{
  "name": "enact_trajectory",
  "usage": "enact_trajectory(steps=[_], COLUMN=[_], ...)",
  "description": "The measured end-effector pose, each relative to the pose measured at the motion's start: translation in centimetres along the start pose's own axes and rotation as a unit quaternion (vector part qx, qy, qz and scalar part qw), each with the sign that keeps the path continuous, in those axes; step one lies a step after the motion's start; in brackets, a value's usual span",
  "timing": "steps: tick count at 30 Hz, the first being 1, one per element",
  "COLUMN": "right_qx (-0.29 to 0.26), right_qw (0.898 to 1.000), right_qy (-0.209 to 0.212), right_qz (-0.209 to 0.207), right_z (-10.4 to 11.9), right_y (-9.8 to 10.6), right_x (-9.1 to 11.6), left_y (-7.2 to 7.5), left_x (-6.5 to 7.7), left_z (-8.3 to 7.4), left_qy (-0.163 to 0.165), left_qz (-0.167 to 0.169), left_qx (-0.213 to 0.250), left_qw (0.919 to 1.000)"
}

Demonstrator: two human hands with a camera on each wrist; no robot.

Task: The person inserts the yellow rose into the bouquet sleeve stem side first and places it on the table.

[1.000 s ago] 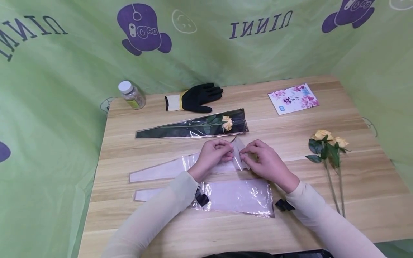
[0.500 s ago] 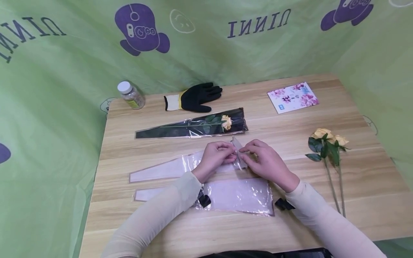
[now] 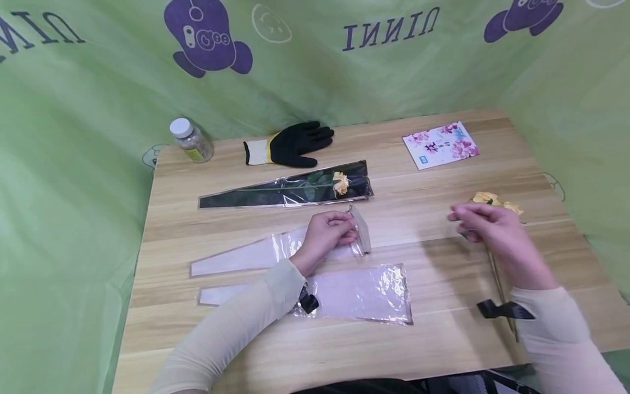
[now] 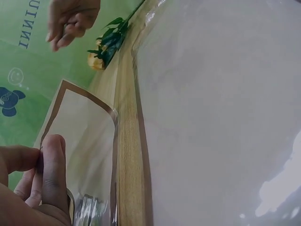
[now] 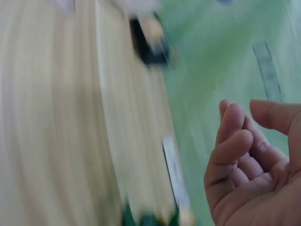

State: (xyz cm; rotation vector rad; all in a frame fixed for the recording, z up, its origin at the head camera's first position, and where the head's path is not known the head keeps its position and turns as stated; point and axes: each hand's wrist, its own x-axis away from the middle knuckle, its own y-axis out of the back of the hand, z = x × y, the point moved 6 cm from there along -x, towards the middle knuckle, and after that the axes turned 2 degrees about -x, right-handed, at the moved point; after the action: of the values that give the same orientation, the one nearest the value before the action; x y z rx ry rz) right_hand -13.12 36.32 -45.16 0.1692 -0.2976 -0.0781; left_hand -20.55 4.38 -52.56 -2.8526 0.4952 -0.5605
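Note:
My left hand (image 3: pixel 327 235) pinches the wide end of a whitish flower sleeve (image 3: pixel 362 232) between thumb and fingers. In the left wrist view, that sleeve's brown-bordered end (image 4: pixel 84 122) stands raised off the table, beside the thumb. My right hand (image 3: pixel 497 232) is over the yellow roses (image 3: pixel 484 198) on the right, its fingers loosely curled and holding nothing. It hides most of their leaves and part of the stems. In the right wrist view a gap shows between thumb and fingertips.
A second whitish sleeve (image 3: pixel 359 293) lies nearer the body. Behind them lies a black sleeve (image 3: pixel 231 201) holding one yellow rose (image 3: pixel 340 183). Along the back are a capped bottle (image 3: pixel 192 142), a black work glove (image 3: pixel 295 148) and a floral booklet (image 3: pixel 440 145).
My right hand has left the sleeve's mouth and moved right to the roses. The left hand stays pinching the sleeve. The head view has shifted slightly.

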Motion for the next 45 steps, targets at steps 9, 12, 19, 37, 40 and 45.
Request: enact_trajectory(steps=[9, 12, 19, 37, 40, 45], right_qx=[0.079, 0.143, 0.251, -0.038, -0.253, -0.444], right_qw=[0.992, 0.985, 0.962, 0.999, 0.965, 0.872], right_qy=[-0.081, -0.081, -0.085, -0.016, 0.063, 0.205], right_qz=[-0.048, -0.059, -0.065, -0.020, -0.020, -0.029], right_z=[-4.3, -5.5, -6.2, 0.4, 2.9, 6.0], right_y=[7.7, 8.2, 8.0, 3.3, 1.3, -2.1], right_x=[1.6, 1.6, 1.1, 0.5, 0.3, -0.5], left_y=[0.1, -0.1, 0.0, -0.1, -0.1, -0.4], left_x=[0.1, 0.1, 0.1, 0.1, 0.2, 0.3], left_z=[-0.3, -0.3, -0.3, -0.5, -0.4, -0.3], left_qy=[0.009, 0.008, 0.001, 0.011, 0.018, 0.024], left_qz=[-0.004, -0.003, -0.003, -0.013, -0.014, -0.010], left_qx=[0.005, 0.009, 0.020, 0.013, 0.011, 0.012], left_qw=[0.9999, 0.9999, 0.9998, 0.9998, 0.9997, 0.9996])
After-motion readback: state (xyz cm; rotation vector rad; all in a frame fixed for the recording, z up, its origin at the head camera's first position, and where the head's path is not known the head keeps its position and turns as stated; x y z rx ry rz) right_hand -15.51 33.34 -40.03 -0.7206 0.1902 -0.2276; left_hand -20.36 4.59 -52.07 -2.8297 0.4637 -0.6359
